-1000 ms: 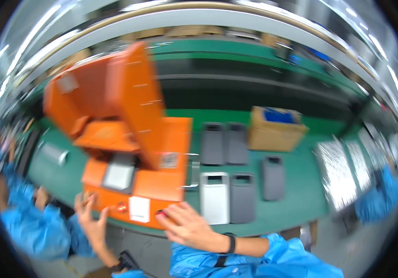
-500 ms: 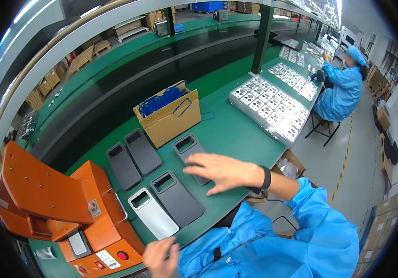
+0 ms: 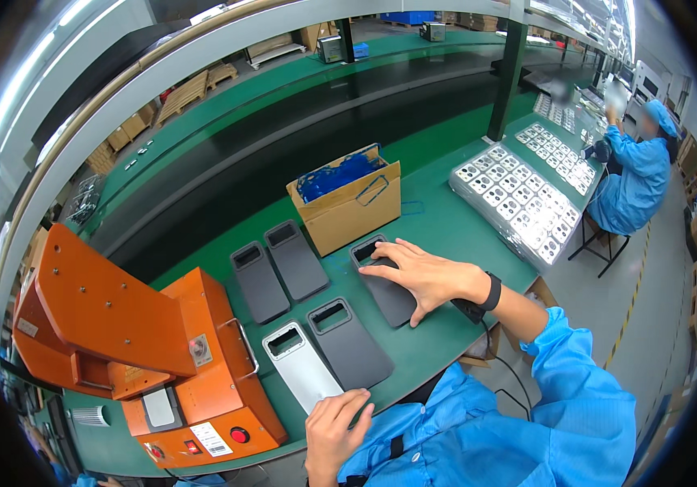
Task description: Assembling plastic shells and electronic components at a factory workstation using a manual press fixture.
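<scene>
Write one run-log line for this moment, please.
right hand flat on a dark grey back cover | left hand at bench edge, touching the silver cover | orange press open

An orange press machine (image 3: 133, 349) with its lid raised stands at the left end of the green workbench (image 3: 438, 219). An open cardboard box (image 3: 352, 207) holding blue parts sits near the bench's middle. Farther right lie clear trays of small camera-ring parts (image 3: 527, 195). Beyond them a co-worker in a blue smock and cap (image 3: 636, 174) sits at the bench. Wooden pallets (image 3: 194, 85) lie behind the conveyor.
</scene>
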A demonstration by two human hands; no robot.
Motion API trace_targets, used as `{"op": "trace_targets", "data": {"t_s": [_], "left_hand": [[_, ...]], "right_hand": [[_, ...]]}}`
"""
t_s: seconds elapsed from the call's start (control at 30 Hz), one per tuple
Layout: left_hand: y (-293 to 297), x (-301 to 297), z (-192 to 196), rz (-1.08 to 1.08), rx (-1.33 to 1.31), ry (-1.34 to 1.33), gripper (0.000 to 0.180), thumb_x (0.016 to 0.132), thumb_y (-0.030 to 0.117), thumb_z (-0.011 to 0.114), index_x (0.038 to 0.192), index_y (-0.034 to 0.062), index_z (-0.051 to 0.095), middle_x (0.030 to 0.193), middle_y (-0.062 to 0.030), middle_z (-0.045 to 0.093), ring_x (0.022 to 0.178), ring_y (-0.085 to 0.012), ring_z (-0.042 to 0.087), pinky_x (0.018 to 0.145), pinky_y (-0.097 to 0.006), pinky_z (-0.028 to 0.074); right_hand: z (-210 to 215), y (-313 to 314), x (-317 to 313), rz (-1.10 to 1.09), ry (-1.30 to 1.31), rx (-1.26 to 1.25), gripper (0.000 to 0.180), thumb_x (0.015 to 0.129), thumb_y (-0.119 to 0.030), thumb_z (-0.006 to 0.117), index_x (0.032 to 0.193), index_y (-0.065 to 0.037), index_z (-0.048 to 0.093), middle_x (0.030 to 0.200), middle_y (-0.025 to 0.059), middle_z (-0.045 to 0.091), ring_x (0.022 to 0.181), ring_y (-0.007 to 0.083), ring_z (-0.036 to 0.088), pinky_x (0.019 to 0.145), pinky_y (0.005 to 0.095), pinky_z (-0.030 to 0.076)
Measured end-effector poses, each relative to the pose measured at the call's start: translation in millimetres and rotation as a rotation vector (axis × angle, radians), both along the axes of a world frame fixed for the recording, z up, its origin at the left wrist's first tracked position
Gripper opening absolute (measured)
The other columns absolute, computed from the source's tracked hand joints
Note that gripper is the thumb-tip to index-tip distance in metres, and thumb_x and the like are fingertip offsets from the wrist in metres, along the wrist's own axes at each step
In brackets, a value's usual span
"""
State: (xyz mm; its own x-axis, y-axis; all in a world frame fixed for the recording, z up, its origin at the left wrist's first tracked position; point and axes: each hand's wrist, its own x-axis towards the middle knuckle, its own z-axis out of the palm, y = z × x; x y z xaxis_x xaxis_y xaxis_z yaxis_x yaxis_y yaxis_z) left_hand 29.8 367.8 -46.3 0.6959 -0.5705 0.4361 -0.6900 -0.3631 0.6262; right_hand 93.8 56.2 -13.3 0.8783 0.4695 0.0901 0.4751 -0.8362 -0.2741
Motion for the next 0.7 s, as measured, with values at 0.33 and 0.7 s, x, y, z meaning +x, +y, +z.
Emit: {"op": "trace_targets", "data": {"t_s": [0.33, 0.7], "left_hand": [[-43, 7, 13, 0.129, -0.419, 0.792, 0.046, 0.084, 0.005, 0.067, 0.128, -0.0023, 0.052, 0.111, -0.0151, 0.065, 0.097, -0.0245, 0.064, 0.085, -0.033, 0.050], [-24, 40, 32, 0.200, 0.013, 0.454, 0.029, 0.095, 0.010, 0.061, 0.120, -0.0034, 0.058, 0.103, -0.0077, 0.066, 0.090, -0.0151, 0.063, 0.078, -0.027, 0.050]], "right_hand": [[1, 86, -62, -0.008, -0.174, 0.372, 0.103, 0.057, -0.044, 0.084, 0.141, -0.006, 0.039, 0.136, 0.0261, 0.037, 0.128, 0.0442, 0.038, 0.110, 0.0577, 0.026], [-7, -126, -83, -0.968, -0.597, 0.081, 0.035, 0.076, -0.029, 0.076, 0.096, 0.000, 0.066, 0.092, 0.0134, 0.058, 0.090, 0.0318, 0.058, 0.079, 0.0417, 0.049]]}}
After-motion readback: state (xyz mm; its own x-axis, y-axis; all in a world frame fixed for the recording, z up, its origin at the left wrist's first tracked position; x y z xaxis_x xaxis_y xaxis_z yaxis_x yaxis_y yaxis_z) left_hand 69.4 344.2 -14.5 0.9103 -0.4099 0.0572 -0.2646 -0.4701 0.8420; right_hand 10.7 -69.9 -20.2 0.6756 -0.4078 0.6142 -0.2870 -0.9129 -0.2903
